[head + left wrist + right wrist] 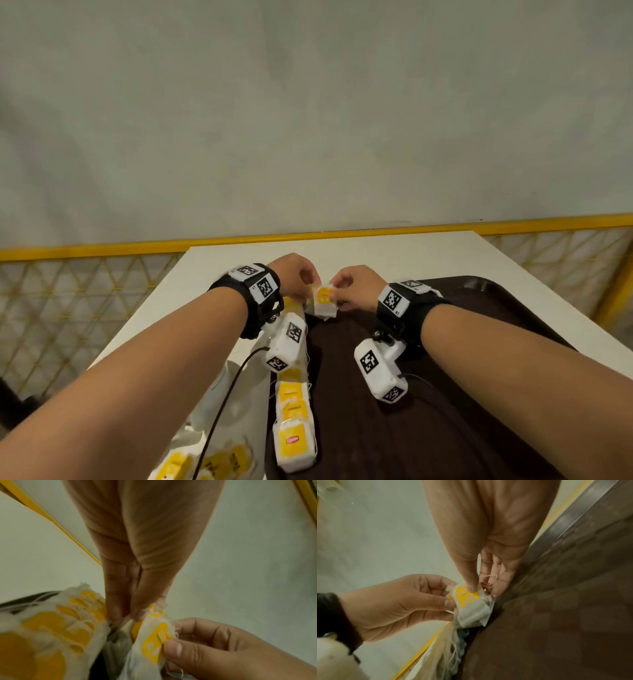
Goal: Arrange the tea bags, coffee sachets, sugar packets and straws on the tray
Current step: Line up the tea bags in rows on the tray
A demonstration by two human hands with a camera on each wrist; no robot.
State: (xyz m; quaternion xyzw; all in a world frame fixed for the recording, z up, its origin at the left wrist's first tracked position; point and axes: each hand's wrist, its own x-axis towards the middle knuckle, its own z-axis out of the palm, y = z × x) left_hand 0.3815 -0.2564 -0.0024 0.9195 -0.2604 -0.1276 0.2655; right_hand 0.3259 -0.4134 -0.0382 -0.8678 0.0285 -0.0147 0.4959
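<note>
Paper-thin tea bag (323,301), pinched by left hand (297,274) and right hand (356,284) (both fingertip grips): lay it gently atop the row (293,421) on the brown tray (428,428).

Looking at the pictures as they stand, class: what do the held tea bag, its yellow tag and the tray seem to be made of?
Tea bag: thin white filter paper, probably; matt, creased, frayed edges.
Yellow tag: seemingly printed card; flat, smooth.
Tray: dark brown, likely plastic; faint chequered texture, glossy rim highlight.
Both the left hand and right hand pinch the bag.
</note>
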